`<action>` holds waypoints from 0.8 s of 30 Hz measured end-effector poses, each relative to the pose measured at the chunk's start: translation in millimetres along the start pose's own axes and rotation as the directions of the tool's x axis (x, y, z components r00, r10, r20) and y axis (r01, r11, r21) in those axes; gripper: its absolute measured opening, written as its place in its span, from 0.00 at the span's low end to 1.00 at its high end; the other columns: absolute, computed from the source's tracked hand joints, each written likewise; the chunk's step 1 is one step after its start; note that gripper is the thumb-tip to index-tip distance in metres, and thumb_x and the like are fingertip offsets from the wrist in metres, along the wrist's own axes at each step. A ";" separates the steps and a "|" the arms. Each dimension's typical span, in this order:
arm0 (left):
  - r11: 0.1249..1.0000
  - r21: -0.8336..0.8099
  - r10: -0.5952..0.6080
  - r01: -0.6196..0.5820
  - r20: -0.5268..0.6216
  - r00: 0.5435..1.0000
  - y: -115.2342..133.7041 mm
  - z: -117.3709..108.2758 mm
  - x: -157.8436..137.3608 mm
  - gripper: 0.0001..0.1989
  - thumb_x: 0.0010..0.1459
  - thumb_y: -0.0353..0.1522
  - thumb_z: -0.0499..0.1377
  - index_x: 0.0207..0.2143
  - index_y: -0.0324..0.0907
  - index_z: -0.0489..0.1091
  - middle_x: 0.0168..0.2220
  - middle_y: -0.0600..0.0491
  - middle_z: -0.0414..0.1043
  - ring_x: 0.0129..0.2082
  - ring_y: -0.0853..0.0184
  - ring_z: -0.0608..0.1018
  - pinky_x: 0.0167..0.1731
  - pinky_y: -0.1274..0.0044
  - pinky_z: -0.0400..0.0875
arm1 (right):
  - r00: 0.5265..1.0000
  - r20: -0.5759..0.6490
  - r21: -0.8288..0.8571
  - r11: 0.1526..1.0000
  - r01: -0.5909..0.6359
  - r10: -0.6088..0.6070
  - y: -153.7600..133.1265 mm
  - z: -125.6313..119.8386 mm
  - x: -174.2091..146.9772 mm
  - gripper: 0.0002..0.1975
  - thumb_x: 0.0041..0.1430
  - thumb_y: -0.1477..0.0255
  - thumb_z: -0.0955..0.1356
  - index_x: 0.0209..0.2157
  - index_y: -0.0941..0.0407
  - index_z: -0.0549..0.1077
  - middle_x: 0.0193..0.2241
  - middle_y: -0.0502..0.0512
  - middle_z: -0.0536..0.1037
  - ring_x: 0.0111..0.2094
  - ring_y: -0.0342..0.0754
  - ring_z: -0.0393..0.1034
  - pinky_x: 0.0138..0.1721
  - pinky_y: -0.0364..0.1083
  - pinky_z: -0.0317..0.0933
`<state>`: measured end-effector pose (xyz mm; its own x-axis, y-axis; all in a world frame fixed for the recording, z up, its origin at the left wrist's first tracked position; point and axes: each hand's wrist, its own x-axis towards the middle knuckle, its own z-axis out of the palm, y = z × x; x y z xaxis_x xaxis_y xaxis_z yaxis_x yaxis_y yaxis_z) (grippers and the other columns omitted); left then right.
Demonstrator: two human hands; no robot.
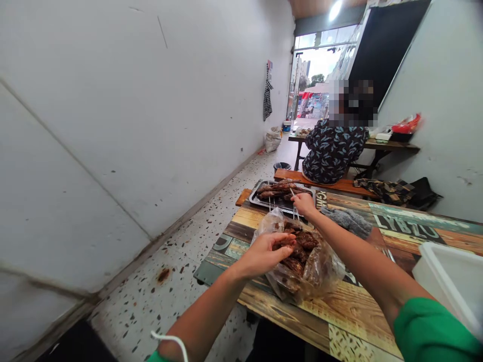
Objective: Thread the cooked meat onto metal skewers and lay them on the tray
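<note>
A clear plastic bag (320,271) stands open on the table, filled with dark brown, sauce-coated pieces (306,241) that look like meat. My left hand (266,254) hovers over the bag's mouth, thumb and fingers apart, with nothing visible between them. Beyond the bag, my right hand (304,204) reaches to the near edge of a metal tray (260,202). Its fingers are closed on a thin, pale skewer stick (292,191). Brown skewered pieces (277,190) lie heaped in the tray, and several sticks jut out over its near rim.
A grey cloth (347,221) lies right of the tray on the wood-patterned table (362,306). At the right edge stands a white plastic tub (433,269). Ahead, a person in a leaf-patterned top (334,151) sits on a bench (289,174). A white wall (151,125) runs along the left.
</note>
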<state>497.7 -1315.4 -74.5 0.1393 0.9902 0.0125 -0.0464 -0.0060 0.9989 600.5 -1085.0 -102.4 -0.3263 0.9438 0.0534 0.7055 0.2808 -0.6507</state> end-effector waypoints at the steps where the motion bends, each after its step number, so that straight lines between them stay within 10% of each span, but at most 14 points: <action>1: 1.000 -0.001 0.007 -0.007 -0.006 1.000 1.2 -2.2 -3.4 0.21 0.55 0.35 0.61 0.50 0.36 0.72 0.52 0.42 0.72 0.53 0.58 0.73 0.55 0.66 0.65 | 1.000 0.024 -0.025 0.999 0.019 -0.019 -8.8 7.0 3.2 0.14 0.63 0.64 0.66 0.42 0.60 0.73 0.39 0.53 0.76 0.37 0.47 0.73 0.37 0.48 0.70; 15: 0.997 0.061 0.055 -0.048 -0.122 0.991 10.4 -15.7 -30.9 0.22 0.56 0.35 0.61 0.52 0.36 0.71 0.51 0.41 0.74 0.51 0.57 0.76 0.52 0.68 0.69 | 0.992 0.123 -0.358 0.933 0.040 0.005 -57.9 40.1 -2.9 0.17 0.66 0.68 0.61 0.40 0.67 0.76 0.40 0.68 0.79 0.39 0.51 0.73 0.38 0.48 0.64; 20: 0.954 0.278 0.163 -0.114 -0.159 0.974 13.9 -15.4 -36.5 0.20 0.57 0.33 0.59 0.52 0.38 0.72 0.51 0.44 0.74 0.51 0.59 0.76 0.53 0.68 0.68 | 0.990 0.119 -0.401 0.908 0.119 -0.077 -86.1 -15.3 -26.0 0.18 0.65 0.69 0.60 0.35 0.66 0.78 0.39 0.73 0.79 0.41 0.56 0.72 0.39 0.49 0.62; 24: 0.875 0.470 0.226 -0.120 -0.177 0.958 13.3 -7.9 -38.4 0.20 0.57 0.32 0.57 0.52 0.39 0.72 0.52 0.46 0.74 0.52 0.60 0.75 0.55 0.69 0.67 | 0.936 0.183 -0.279 0.897 0.342 -0.300 -117.1 -104.5 -114.9 0.18 0.64 0.63 0.60 0.29 0.57 0.76 0.29 0.55 0.78 0.32 0.46 0.70 0.34 0.42 0.61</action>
<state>483.9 -1352.4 -62.0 -0.0520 0.9718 0.2298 0.4075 -0.1895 0.8933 621.1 -1208.0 46.9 -0.6324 0.7672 0.1067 0.6967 0.6236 -0.3545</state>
